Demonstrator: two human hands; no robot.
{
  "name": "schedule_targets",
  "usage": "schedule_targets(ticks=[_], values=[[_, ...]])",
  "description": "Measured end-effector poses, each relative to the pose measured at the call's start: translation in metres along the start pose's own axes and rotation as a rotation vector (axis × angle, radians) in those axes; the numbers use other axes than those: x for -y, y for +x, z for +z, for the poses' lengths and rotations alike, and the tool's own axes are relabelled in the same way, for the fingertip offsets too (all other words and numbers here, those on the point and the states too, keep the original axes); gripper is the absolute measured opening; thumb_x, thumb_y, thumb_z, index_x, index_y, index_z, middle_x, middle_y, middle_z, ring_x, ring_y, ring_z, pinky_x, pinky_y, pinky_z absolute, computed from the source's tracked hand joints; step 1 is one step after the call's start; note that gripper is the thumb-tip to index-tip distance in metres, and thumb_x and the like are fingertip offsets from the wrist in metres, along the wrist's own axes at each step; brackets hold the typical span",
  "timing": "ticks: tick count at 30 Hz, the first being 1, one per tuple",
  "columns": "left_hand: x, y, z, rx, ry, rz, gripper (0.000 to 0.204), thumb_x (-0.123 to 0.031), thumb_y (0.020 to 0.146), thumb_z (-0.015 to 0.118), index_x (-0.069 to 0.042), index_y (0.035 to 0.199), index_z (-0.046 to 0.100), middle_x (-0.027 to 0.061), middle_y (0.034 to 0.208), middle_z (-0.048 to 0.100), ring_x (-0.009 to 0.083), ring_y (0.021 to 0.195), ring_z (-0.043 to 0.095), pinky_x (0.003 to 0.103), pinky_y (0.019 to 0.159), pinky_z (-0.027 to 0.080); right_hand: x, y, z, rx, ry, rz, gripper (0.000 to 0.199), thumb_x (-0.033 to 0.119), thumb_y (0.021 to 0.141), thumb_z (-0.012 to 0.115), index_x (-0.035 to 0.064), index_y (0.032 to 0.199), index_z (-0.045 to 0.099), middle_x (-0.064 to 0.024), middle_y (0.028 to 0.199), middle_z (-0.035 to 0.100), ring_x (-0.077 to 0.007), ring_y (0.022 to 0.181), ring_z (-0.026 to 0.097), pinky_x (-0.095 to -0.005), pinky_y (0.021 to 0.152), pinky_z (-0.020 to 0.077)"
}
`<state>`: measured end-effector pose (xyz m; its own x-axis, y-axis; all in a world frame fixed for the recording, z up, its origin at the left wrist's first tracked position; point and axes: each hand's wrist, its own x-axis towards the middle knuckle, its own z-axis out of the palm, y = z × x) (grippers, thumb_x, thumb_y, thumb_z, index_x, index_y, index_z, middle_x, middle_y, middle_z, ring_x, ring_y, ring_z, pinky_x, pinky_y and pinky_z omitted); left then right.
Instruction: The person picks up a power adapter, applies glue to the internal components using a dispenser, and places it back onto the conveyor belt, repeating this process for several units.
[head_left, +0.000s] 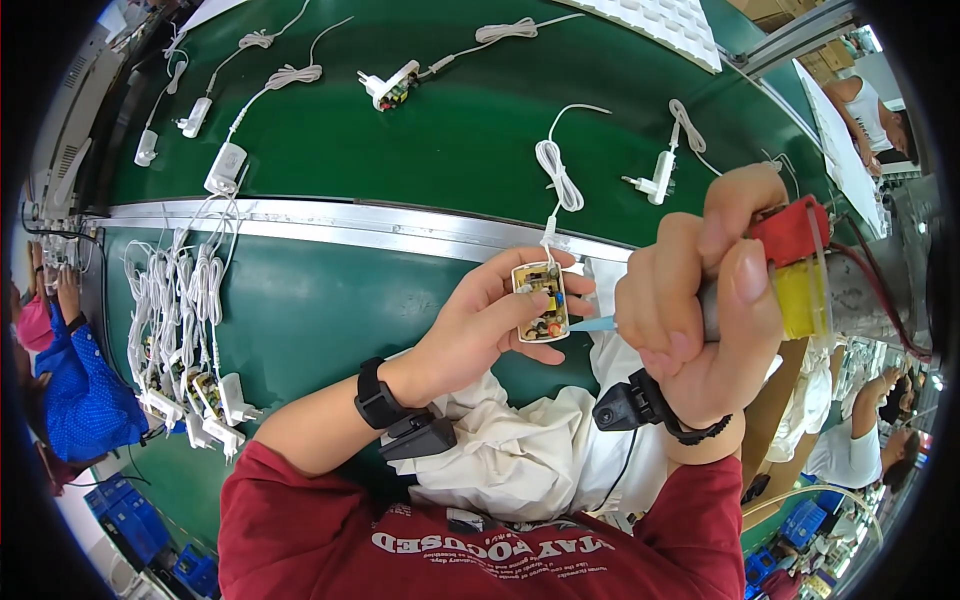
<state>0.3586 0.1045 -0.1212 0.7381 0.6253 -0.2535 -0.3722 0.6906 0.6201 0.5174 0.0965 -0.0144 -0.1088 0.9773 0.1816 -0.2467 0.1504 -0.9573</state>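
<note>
My left hand (470,325) holds an opened white power adapter (548,323), its circuit board facing up under my thumb and its cord leading away to the far side. My right hand (665,300) is wrapped round a tool with a tapered pale blue nozzle (592,325), a yellow band (799,300), a red part (790,232) and wires at its back. The nozzle tip points at the adapter's right edge, close to the board; whether it touches cannot be made out.
A metal rail (330,218) divides the near table from the green surface beyond, where several corded adapters (228,166) lie spaced out. At left, a bunch of white cables (175,290) with adapters hangs together. A white tray (650,25) lies at the back. People work at both sides.
</note>
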Motion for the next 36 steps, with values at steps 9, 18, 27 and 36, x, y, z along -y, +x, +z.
schedule_targets(ticks=[9, 18, 27, 36], values=[[0.003, 0.001, 0.0, 0.128, -0.282, -0.008, 0.04, -0.016, 0.095, 0.04, -0.005, 0.133, 0.033, 0.0148, 0.131, 0.045, 0.0241, 0.122, 0.046, 0.04, 0.091, 0.05, -0.001, -0.002, 0.008, -0.026, -0.034, -0.024, 0.025, 0.031, 0.095, 0.044, 0.0098, 0.091, 0.033, 0.0003, 0.049, 0.036, -0.0081, 0.036, 0.032, -0.022, 0.035, 0.026], [0.002, 0.0, 0.001, 0.174, -0.268, -0.016, 0.041, -0.017, 0.096, 0.04, -0.003, 0.134, 0.032, 0.0157, 0.133, 0.042, 0.0249, 0.124, 0.043, 0.042, 0.094, 0.047, -0.008, -0.005, 0.006, 0.03, 0.034, -0.068, 0.028, 0.033, 0.094, 0.047, 0.0089, 0.091, 0.033, -0.0002, 0.048, 0.036, -0.0084, 0.035, 0.032, -0.022, 0.034, 0.026], [-0.003, 0.006, 0.001, 0.137, -0.195, -0.042, 0.04, -0.016, 0.096, 0.041, -0.004, 0.133, 0.034, 0.0145, 0.13, 0.044, 0.024, 0.121, 0.045, 0.041, 0.094, 0.048, -0.003, -0.001, 0.002, -0.003, -0.19, -0.093, 0.032, 0.037, 0.096, 0.04, 0.0064, 0.104, 0.034, 0.0008, 0.048, 0.035, -0.0078, 0.036, 0.032, -0.0222, 0.035, 0.0269], [-0.025, 0.091, -0.014, -0.146, 1.294, 0.416, 0.043, -0.011, 0.084, 0.056, 0.003, 0.122, 0.04, 0.0152, 0.108, 0.052, 0.0292, 0.098, 0.056, 0.037, 0.079, 0.052, -0.018, -0.003, -0.004, -0.005, -0.022, -0.071, 0.034, 0.036, 0.094, 0.043, 0.0055, 0.107, 0.034, 0.0018, 0.048, 0.033, -0.0074, 0.035, 0.028, -0.0224, 0.035, 0.0253]])
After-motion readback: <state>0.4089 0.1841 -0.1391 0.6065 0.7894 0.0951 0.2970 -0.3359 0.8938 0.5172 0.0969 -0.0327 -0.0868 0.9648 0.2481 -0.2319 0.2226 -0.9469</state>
